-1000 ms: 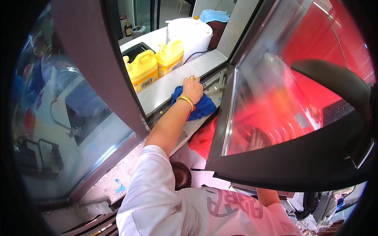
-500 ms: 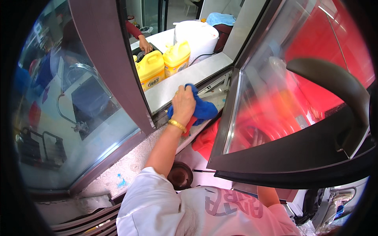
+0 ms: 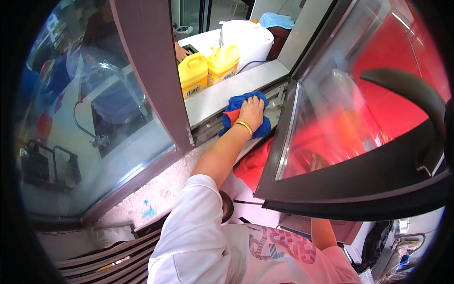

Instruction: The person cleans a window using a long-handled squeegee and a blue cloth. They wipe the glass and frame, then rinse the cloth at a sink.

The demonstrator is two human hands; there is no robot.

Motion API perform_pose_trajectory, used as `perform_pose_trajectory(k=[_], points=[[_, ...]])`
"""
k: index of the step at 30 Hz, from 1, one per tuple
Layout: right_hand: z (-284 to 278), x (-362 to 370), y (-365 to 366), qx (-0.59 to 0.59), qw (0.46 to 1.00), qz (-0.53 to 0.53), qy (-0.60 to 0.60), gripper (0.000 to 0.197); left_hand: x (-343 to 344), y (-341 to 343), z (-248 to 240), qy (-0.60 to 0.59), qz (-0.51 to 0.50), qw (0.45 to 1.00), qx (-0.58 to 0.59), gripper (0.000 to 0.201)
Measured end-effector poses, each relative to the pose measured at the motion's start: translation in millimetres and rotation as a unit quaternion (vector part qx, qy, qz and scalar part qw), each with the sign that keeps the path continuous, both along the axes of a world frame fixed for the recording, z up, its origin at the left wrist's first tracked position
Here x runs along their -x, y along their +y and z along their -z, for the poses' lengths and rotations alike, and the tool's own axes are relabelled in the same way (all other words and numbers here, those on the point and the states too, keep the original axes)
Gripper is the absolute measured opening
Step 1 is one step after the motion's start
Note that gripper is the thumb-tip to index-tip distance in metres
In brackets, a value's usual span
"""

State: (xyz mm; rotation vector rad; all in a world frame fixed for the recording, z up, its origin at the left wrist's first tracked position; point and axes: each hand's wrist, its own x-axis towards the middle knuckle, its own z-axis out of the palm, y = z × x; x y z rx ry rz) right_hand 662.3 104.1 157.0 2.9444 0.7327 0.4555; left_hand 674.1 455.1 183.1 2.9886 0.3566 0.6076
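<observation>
My left hand (image 3: 251, 113) is closed on a bunched blue cloth (image 3: 261, 130) with a red patch. It presses the cloth onto the bottom track of the window frame (image 3: 208, 127), beside the pale inner sill (image 3: 206, 108). A gold bangle circles the wrist, and a ring shows on one finger. My right forearm (image 3: 323, 233) passes behind the lower edge of the open window sash (image 3: 350, 187). A blurred skin-toned patch shows through its glass, but the right hand's fingers cannot be made out.
Two yellow jugs (image 3: 194, 75) and a white tub (image 3: 247, 42) stand beyond the sill. Another person's hand (image 3: 180, 52) is behind the jugs. A dark curved handle (image 3: 406, 90) juts from the sash. Red plastic (image 3: 253, 165) and a brown bowl (image 3: 227, 207) lie below.
My left hand has slid right along the track with the cloth, and the view has shifted somewhat. The other person's hand has moved lower behind the jugs.
</observation>
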Motion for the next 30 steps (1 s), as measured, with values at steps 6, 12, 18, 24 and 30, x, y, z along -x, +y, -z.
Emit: perform_pose_trajectory(k=[6, 12, 18, 24, 30], points=[[1.4, -3.5, 5.9, -0.003, 1.0, -0.004, 0.007, 0.088, 50.6, 3.9, -9.8, 0.022, -0.06, 0.997, -0.051, 0.029], [2.7, -3.3, 8.4, -0.004, 1.0, -0.012, 0.015, 0.087, 86.3, 6.4, -11.3, 0.034, -0.124, 0.984, -0.123, 0.021], [9.3, -4.6, 4.2, -0.003, 1.0, -0.012, 0.021, 0.086, 135.6, 12.9, -27.8, 0.051, -0.094, 0.993, 0.056, 0.007], [16.6, -7.1, 0.9, 0.006, 0.999, -0.031, 0.028, 0.085, 102.9, 16.5, -22.5, -0.058, -0.095, 0.993, 0.046, 0.017], [36.0, -18.7, -21.5, 0.012, 0.998, -0.036, 0.057, 0.083, 121.1, -5.1, -19.3, -0.025, -0.129, 0.991, -0.011, 0.039]])
